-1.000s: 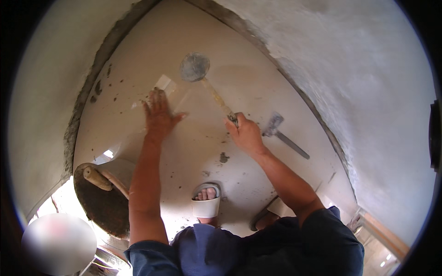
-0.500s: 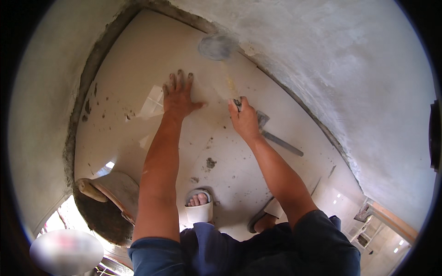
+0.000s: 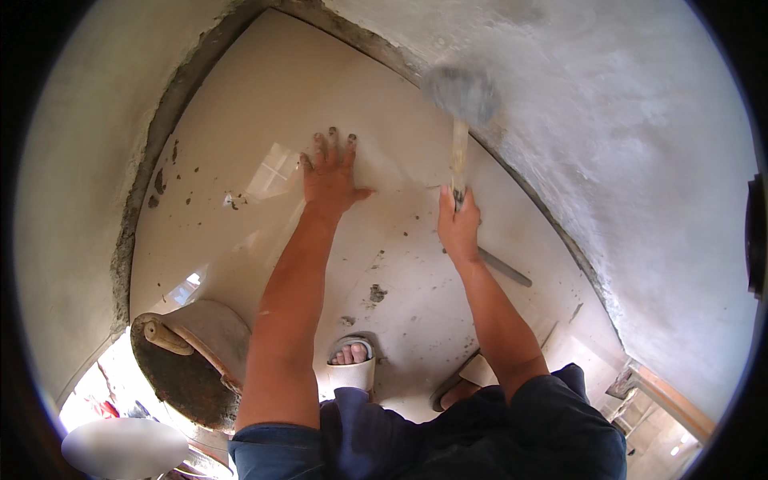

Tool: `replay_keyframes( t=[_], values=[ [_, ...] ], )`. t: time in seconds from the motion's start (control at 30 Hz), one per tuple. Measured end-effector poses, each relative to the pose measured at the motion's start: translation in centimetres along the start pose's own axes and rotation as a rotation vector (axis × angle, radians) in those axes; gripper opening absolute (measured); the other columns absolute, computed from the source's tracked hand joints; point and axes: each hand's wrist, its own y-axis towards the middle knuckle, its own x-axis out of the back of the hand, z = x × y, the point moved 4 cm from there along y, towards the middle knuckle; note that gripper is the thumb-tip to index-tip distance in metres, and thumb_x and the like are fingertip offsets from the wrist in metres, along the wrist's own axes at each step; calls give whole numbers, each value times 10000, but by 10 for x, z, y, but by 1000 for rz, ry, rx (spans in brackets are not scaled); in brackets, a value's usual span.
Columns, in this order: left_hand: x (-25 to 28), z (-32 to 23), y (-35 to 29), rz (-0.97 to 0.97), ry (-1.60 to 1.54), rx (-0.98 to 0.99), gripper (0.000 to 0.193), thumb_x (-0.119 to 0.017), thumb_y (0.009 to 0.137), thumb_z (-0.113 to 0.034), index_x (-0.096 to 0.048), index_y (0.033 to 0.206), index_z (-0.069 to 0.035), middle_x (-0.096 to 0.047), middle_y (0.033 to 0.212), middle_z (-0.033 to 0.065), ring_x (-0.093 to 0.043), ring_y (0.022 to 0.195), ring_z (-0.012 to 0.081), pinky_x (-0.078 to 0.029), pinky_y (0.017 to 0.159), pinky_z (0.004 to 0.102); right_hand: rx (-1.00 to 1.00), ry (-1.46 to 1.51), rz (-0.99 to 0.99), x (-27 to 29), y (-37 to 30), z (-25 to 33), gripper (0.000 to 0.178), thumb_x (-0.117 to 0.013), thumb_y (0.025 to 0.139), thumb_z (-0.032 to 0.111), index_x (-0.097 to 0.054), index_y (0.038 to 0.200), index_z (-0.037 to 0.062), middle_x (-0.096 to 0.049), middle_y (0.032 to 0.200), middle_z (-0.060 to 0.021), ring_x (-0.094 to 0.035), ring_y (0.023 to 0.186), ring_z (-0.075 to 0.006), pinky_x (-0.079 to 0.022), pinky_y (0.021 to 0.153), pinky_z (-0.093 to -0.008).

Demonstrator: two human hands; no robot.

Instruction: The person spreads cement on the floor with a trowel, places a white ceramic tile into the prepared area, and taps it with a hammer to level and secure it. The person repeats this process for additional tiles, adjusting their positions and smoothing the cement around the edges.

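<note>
Left hand (image 3: 330, 178) lies flat, fingers spread, palm down on the large glossy cream floor tile (image 3: 256, 104). Right hand (image 3: 458, 226) is closed around the wooden handle of 1 grey rubber-headed mallet (image 3: 462, 94), head blurred above the tile's far edge by the rough grey cement wall (image 3: 624, 136). 1 dark metal tool (image 3: 506, 269) lies on the tile just behind the right wrist. 1 mortar-caked round bucket (image 3: 192, 364) stands near the left elbow. 2 sandalled feet (image 3: 352, 364) on the tile; mortar specks scattered.
</note>
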Motion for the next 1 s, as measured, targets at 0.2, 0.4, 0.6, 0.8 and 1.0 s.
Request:
replay_keyframes(
  t=[0.2, 0.4, 0.6, 0.8, 1.0],
  values=[
    [1, 2, 0, 16, 4, -14, 1056, -641, 743, -680, -122, 1540, -223, -76, 1599, 104, -78, 1469, 331, -201, 1153, 535, -61, -39, 10, 8, -31, -32, 399, -561, 948, 363, -554, 881, -30, -618, 685, -217, -636, 668, -393, -487, 610, -437],
    [1, 1, 1, 2, 33, -24, 1056, -635, 741, -685, -132, 1539, -212, -87, 1597, 120, -94, 1465, 339, -227, 1136, 544, -32, -180, 47, 0, -24, -4, 401, -560, 947, 362, -550, 882, -34, -607, 666, -212, -638, 643, -375, -489, 613, -429],
    [5, 2, 3, 54, 6, -31, 1063, -654, 733, -671, -145, 1537, -196, -97, 1594, 128, -103, 1460, 352, -238, 1127, 550, 129, -151, 1, -32, 27, 29, 411, -566, 943, 369, -553, 881, -36, -602, 646, -211, -636, 633, -378, -488, 608, -436],
    [10, 3, 2, 53, 33, -38, 1031, -661, 752, -643, -168, 1533, -184, -127, 1588, 127, -111, 1459, 347, -229, 1131, 546, 217, -118, 53, -54, 65, 52, 431, -549, 951, 390, -561, 878, -35, -606, 645, -212, -618, 624, -403, -475, 598, -460],
    [16, 21, 18, 3, 1, -101, 1027, -572, 751, -731, -184, 1531, -186, -134, 1591, 106, -110, 1464, 317, -142, 1159, 545, 316, -6, 64, -57, 89, 101, 408, -545, 958, 375, -558, 879, -25, -627, 690, -214, -626, 654, -415, -477, 595, -447]
  ],
)
